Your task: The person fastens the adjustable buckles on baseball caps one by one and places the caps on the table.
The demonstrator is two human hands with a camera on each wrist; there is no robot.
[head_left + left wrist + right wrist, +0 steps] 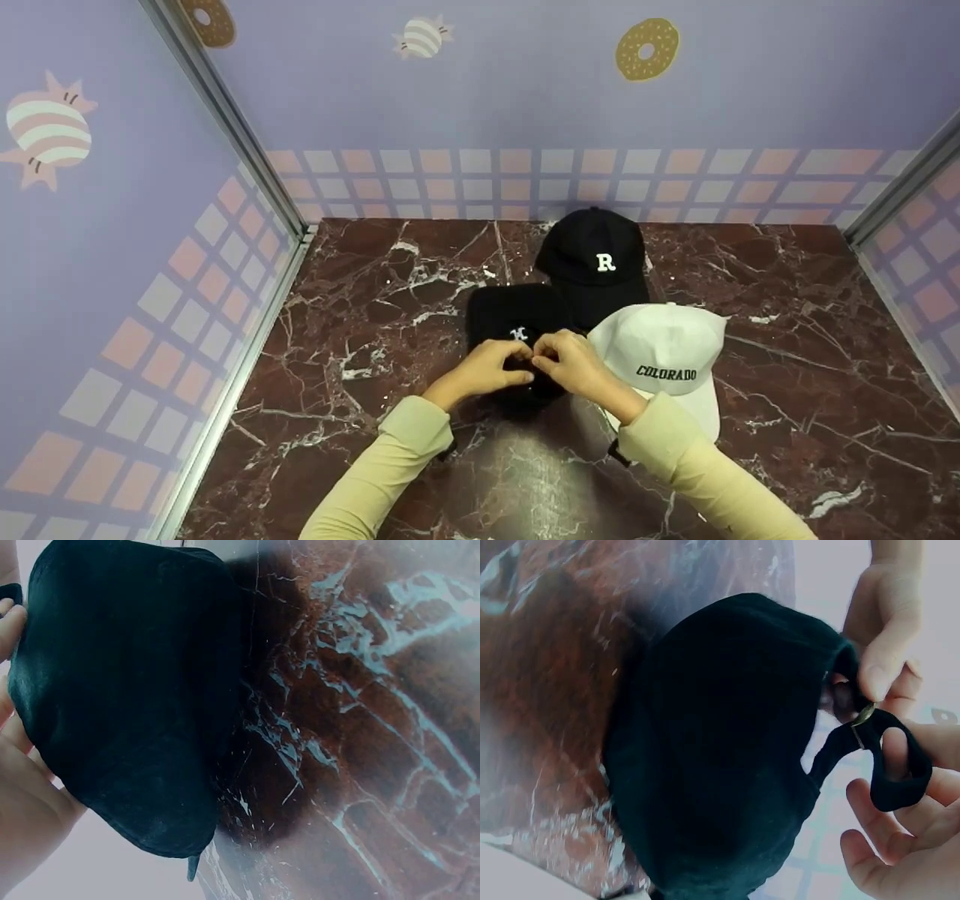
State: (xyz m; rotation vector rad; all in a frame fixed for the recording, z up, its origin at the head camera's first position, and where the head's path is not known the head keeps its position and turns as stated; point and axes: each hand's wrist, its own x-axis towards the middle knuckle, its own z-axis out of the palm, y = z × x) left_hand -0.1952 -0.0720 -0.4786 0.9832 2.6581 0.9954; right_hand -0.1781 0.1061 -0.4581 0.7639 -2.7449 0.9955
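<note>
A black cap (491,311) with a small white emblem lies in front of me, its back edge toward me. My left hand (491,367) pinches the cap's back by the metal buckle (864,715), thumb close against it in the right wrist view. My right hand (574,364) holds the looped end of the black strap (919,787), one fingertip showing inside the loop. Seen from the left wrist, the cap's dark crown (135,690) fills much of the view and hides part of the left hand's fingers.
Behind stands another black cap (592,240) with a white R. A white COLORADO cap (664,341) lies right beside my right hand, partly behind its wrist. The marbled red-brown tabletop (360,330) is bounded by patterned panels (480,97) at the back and sides.
</note>
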